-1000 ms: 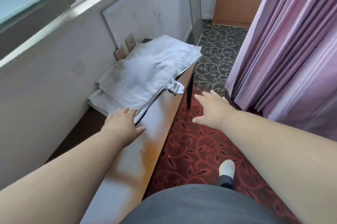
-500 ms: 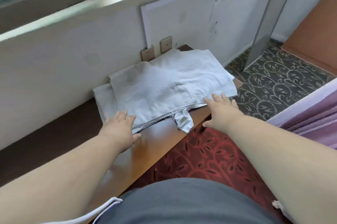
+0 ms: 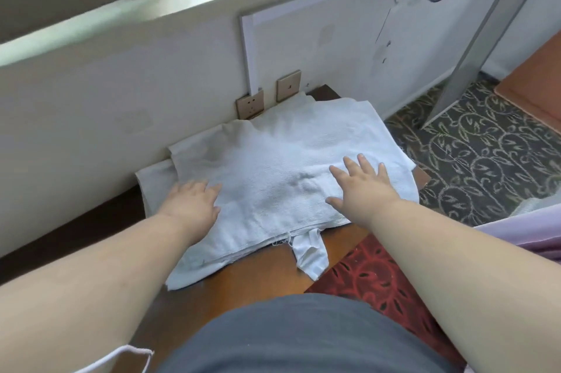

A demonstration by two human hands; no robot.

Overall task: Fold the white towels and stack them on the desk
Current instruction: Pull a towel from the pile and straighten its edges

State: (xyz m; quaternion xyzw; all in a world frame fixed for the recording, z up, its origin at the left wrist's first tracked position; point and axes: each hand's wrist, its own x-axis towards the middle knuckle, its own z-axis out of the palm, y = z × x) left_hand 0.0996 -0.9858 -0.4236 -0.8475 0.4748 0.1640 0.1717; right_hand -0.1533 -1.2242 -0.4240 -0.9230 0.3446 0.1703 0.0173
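Both hands flat, fingers spread, left hand (image 3: 189,204) and right hand (image 3: 362,187) on white towels (image 3: 273,169), wooden desk (image 3: 243,278)

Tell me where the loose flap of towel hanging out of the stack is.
In the head view, the loose flap sticks out of the towel stack's near edge and over the desk front edge, below and between the left hand and right hand.
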